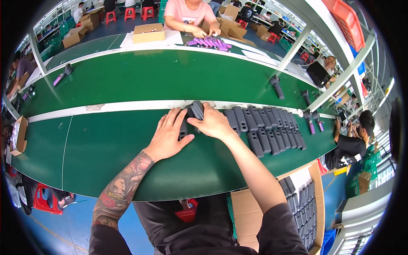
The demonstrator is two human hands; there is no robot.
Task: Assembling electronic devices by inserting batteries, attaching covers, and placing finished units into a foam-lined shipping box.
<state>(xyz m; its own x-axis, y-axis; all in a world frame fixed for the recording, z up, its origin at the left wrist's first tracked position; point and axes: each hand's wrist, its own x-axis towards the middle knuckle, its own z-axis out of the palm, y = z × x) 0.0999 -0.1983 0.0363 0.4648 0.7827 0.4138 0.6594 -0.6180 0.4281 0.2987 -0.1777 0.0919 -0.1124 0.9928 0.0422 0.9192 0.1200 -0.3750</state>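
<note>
Near the white rail of the bench, my left hand (pixel 168 132) curves round a dark grey plastic casing (pixel 183 129). The thumb lies by the casing's lower end and the index finger by its upper end. Close beside it, my right hand (pixel 212 122) grips another dark grey casing (pixel 196 109) between thumb and fingers. That piece is tilted, and the fingers hide part of it. To the right of my hands, more dark grey casings (pixel 264 118) lie side by side in two rows, several with small openings at one end.
An open cardboard box (pixel 246 214) holding many casings stands at lower right. Beyond the white rail (pixel 140 108), a green conveyor belt (pixel 170 76) carries dark tools with round heads (pixel 277 87). Across it, a person handles purple cylinders (pixel 208 42). Another person (pixel 355 138) sits at right.
</note>
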